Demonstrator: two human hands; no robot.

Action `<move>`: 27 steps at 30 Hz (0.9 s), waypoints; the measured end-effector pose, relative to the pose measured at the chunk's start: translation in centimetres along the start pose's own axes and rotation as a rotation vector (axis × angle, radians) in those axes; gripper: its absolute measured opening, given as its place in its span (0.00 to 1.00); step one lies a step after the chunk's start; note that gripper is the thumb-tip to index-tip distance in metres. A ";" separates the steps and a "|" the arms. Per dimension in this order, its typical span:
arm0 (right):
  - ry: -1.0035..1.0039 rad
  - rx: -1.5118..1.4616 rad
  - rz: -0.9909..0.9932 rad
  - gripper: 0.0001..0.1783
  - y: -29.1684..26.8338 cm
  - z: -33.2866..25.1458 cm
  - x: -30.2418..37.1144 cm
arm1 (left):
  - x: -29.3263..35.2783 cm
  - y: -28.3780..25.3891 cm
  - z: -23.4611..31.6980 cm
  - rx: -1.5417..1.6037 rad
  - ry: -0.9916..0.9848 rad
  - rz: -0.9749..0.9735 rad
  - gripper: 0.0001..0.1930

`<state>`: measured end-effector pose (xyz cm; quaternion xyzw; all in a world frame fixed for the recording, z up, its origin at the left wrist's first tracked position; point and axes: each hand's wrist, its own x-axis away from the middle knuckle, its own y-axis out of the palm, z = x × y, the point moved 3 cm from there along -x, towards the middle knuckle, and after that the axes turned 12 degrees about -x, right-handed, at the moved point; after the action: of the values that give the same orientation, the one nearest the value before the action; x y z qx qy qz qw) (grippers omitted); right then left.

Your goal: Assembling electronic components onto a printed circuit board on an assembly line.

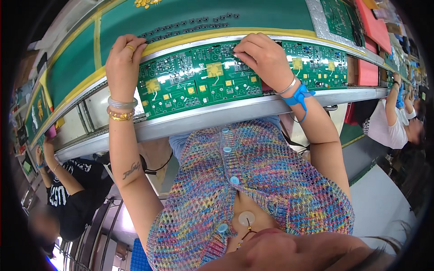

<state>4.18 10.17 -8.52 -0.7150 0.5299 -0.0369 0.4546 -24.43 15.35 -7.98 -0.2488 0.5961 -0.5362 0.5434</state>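
Note:
A long green circuit board panel (pixel 203 77) with yellow patches and many small parts lies along the metal rail in front of me. My left hand (pixel 123 63) is at the panel's left end. Its fingers are pinched together beside the rows of small black components (pixel 183 28) on the green bench top; whatever they hold is hidden. Over the middle of the panel, my right hand (pixel 264 58) has its thumb and fingertips pinched close above the board's far edge. Anything between them is too small to name.
The metal rail (pixel 203 112) runs along the near side of the panel. Yellow parts (pixel 147 3) lie at the far edge of the bench top. Red-pink sheets (pixel 368 72) are at the right. Other people work at the left (pixel 74 189) and right (pixel 391 119).

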 end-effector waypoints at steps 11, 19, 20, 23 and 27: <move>-0.007 0.048 -0.024 0.07 0.4 0.4 0.1 | 2.0 -1.3 0.6 0.254 -0.140 0.007 0.07; -0.106 0.206 -0.138 0.08 0.3 -0.3 0.6 | 7.8 -0.4 -2.5 0.746 -0.413 -0.167 0.06; -0.104 0.221 -0.137 0.08 0.0 -0.2 0.7 | 8.3 -0.4 -2.7 0.774 -0.449 -0.208 0.06; -0.019 0.082 -0.094 0.10 -1.2 0.6 0.8 | 9.4 -0.5 -2.7 0.884 -0.529 -0.262 0.06; 0.281 0.337 0.199 0.08 -7.4 8.9 -2.5 | 9.5 -0.4 -2.6 0.927 -0.512 -0.286 0.06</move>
<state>13.23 17.73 -7.52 -0.5610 0.6424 -0.1790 0.4905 -29.62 7.81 -11.67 -0.1843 0.1066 -0.7335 0.6455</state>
